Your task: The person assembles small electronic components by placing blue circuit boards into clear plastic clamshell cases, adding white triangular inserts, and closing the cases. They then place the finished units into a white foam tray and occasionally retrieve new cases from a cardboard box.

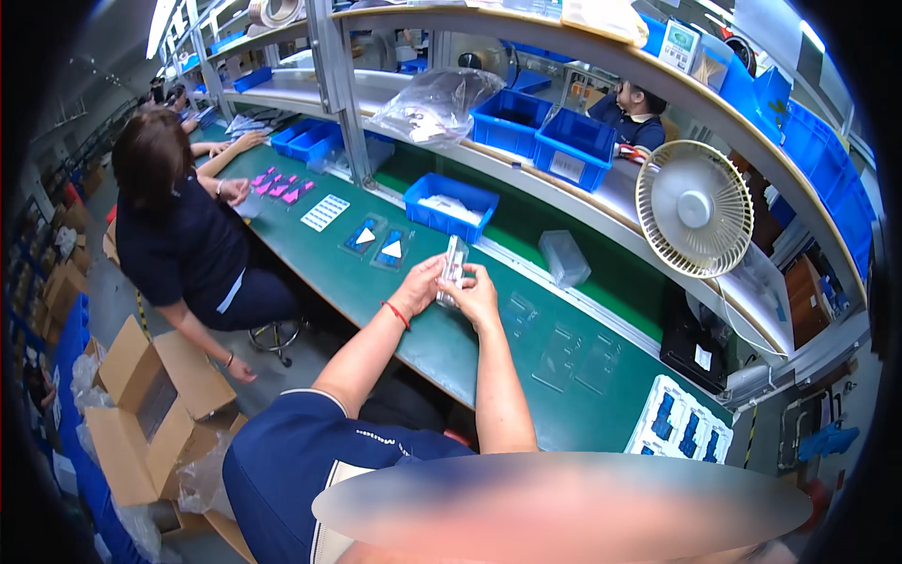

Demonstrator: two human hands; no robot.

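Above the green bench [442, 352], both my hands hold a clear plastic blister pack [455, 256] upright. My left hand [420, 285], with a red cord at its wrist, grips its left side. The fingers of my right hand [476, 297] are closed on its right edge and lower part. What sits inside the pack is too small to tell. To the left lie two clear packs with blue pieces and white triangles, a farther pack [361, 237] and a nearer pack [391, 249]. Several empty clear blister shells [558, 359] lie to the right of my hands.
A blue bin [451, 207] with white pieces stands behind my hands, near a clear plastic box [564, 259]. A white tray [680, 423] of blue parts sits at the right. A fan [695, 209] hangs by the shelf. On the left sits a co-worker [178, 226], near open cartons [155, 414].
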